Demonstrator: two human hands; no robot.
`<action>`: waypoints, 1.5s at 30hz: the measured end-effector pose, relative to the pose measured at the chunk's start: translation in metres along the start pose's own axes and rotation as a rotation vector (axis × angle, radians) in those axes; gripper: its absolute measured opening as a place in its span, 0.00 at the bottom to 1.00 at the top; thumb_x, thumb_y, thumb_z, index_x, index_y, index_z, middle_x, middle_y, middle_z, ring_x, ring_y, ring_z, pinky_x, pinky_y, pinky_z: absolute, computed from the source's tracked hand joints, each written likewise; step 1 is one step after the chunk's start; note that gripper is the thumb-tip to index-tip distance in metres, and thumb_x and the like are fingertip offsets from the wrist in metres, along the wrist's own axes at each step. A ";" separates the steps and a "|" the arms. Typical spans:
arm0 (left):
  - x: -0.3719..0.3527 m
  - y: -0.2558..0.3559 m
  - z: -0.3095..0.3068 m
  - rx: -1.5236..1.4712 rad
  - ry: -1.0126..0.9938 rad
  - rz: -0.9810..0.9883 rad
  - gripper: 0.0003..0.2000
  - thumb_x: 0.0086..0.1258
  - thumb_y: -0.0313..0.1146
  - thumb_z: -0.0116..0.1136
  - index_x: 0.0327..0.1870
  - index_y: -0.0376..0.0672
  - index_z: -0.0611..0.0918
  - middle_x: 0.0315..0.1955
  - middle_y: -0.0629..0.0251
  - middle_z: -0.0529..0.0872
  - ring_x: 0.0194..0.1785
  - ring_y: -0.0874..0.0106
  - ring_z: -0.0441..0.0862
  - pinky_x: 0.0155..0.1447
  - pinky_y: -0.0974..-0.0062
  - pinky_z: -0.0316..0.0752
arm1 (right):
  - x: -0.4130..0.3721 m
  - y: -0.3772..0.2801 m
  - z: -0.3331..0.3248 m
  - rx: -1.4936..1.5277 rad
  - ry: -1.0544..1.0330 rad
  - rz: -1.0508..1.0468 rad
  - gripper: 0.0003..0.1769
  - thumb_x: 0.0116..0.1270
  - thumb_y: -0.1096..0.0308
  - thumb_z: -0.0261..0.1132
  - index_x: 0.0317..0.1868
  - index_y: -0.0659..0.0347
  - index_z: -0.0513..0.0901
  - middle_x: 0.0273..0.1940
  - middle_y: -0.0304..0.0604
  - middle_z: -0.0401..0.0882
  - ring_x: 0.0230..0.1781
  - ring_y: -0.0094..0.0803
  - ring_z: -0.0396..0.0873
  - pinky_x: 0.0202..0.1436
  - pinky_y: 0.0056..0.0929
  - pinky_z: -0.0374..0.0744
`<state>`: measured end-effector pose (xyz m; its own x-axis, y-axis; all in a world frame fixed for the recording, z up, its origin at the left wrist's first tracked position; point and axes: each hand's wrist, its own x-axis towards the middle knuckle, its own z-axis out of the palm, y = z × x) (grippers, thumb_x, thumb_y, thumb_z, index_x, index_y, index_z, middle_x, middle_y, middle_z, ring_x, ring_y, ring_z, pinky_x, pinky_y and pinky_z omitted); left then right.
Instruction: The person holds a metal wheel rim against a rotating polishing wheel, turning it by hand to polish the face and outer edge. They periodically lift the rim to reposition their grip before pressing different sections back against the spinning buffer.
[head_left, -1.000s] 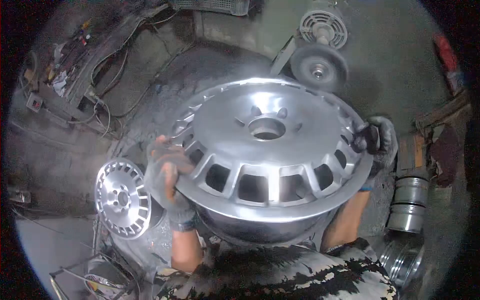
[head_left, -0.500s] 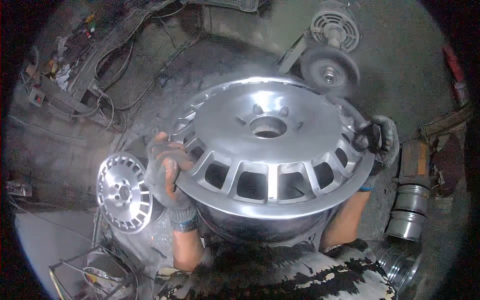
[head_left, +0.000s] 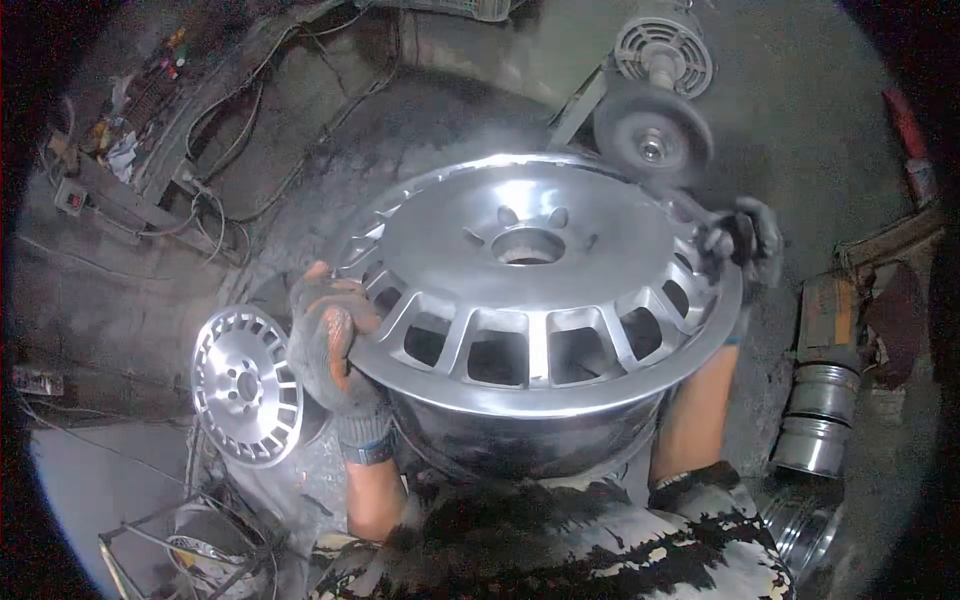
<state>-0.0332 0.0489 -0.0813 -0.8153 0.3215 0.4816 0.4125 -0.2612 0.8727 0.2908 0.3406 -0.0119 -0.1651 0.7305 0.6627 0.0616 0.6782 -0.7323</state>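
Note:
A large shiny metal wheel rim [head_left: 455, 255] with slots around its edge is held face up, tilted, close to a spinning buffing wheel [head_left: 652, 135] beyond its far right edge. My left hand [head_left: 340, 335], in a grey and orange glove, has its fingers wrapped over the rim's left edge. At the right edge, my right hand [head_left: 745, 240], in a dark-stained glove, grips the rim, its fingers slightly blurred. The rim's underside rests near my lap, partly hidden.
A second slotted wheel face [head_left: 248, 388] leans at the left. A motor [head_left: 665, 58] sits behind the buffing wheel. Stacked metal rims [head_left: 815, 420] stand at the right. Cables and a switch box [head_left: 72, 197] lie at the left, above a wire-frame stand [head_left: 190, 560].
The rim has tipped slightly, its near edge rising a little. My right hand has moved slightly up and left with the rim's edge. My left hand has barely moved.

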 end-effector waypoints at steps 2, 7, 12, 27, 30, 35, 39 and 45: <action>0.002 0.007 0.000 -0.057 -0.040 0.001 0.18 0.71 0.39 0.54 0.29 0.33 0.86 0.31 0.55 0.86 0.45 0.56 0.83 0.73 0.49 0.70 | 0.007 0.023 0.005 0.113 -0.009 0.058 0.14 0.72 0.68 0.66 0.54 0.68 0.83 0.38 0.39 0.85 0.32 0.26 0.82 0.36 0.26 0.81; 0.003 0.016 -0.003 0.085 -0.082 0.127 0.18 0.71 0.40 0.55 0.29 0.34 0.85 0.31 0.55 0.86 0.46 0.57 0.82 0.73 0.49 0.69 | 0.016 0.065 0.026 0.530 0.020 0.253 0.18 0.65 0.75 0.70 0.55 0.67 0.81 0.35 0.37 0.81 0.32 0.26 0.81 0.35 0.27 0.81; 0.000 0.006 -0.006 0.066 -0.107 0.120 0.18 0.72 0.41 0.55 0.30 0.33 0.86 0.31 0.56 0.86 0.47 0.58 0.82 0.74 0.50 0.69 | 0.014 0.046 0.020 0.442 -0.058 0.239 0.19 0.64 0.75 0.71 0.55 0.66 0.81 0.36 0.41 0.83 0.32 0.27 0.82 0.35 0.26 0.82; 0.020 -0.062 -0.018 -0.465 -0.254 0.007 0.19 0.76 0.38 0.51 0.49 0.28 0.85 0.41 0.54 0.86 0.48 0.63 0.83 0.71 0.59 0.75 | -0.014 -0.042 -0.025 0.304 0.033 0.333 0.12 0.72 0.72 0.70 0.52 0.64 0.82 0.36 0.46 0.86 0.29 0.27 0.83 0.30 0.21 0.80; 0.019 -0.059 -0.017 -0.450 -0.214 -0.042 0.19 0.76 0.38 0.51 0.49 0.28 0.84 0.42 0.54 0.86 0.48 0.64 0.83 0.71 0.60 0.75 | -0.012 -0.033 -0.020 0.212 0.003 0.254 0.09 0.75 0.72 0.67 0.52 0.64 0.82 0.35 0.47 0.86 0.29 0.27 0.83 0.31 0.23 0.81; 0.015 -0.064 -0.024 -0.445 -0.178 -0.089 0.18 0.76 0.37 0.52 0.51 0.28 0.83 0.43 0.54 0.86 0.47 0.66 0.83 0.71 0.62 0.76 | -0.004 0.004 -0.009 0.220 -0.055 0.117 0.10 0.74 0.76 0.65 0.54 0.64 0.81 0.36 0.48 0.86 0.30 0.27 0.83 0.35 0.25 0.83; 0.016 -0.063 -0.020 -0.440 -0.138 -0.121 0.18 0.76 0.38 0.51 0.45 0.27 0.85 0.40 0.54 0.87 0.45 0.66 0.84 0.71 0.61 0.75 | 0.003 0.019 -0.009 0.283 -0.108 0.155 0.13 0.74 0.79 0.64 0.56 0.63 0.80 0.38 0.48 0.86 0.33 0.28 0.84 0.39 0.27 0.86; 0.026 -0.028 0.000 -0.147 -0.059 0.024 0.19 0.71 0.39 0.50 0.25 0.33 0.83 0.25 0.58 0.84 0.39 0.62 0.83 0.74 0.51 0.70 | 0.012 0.006 0.033 0.519 0.229 0.415 0.15 0.82 0.61 0.56 0.50 0.66 0.82 0.26 0.43 0.82 0.23 0.29 0.78 0.29 0.27 0.78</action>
<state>-0.0656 0.0645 -0.0936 -0.7785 0.3656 0.5102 0.3642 -0.3989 0.8416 0.2569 0.3508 -0.0140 -0.0152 0.9579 0.2866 -0.4125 0.2551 -0.8745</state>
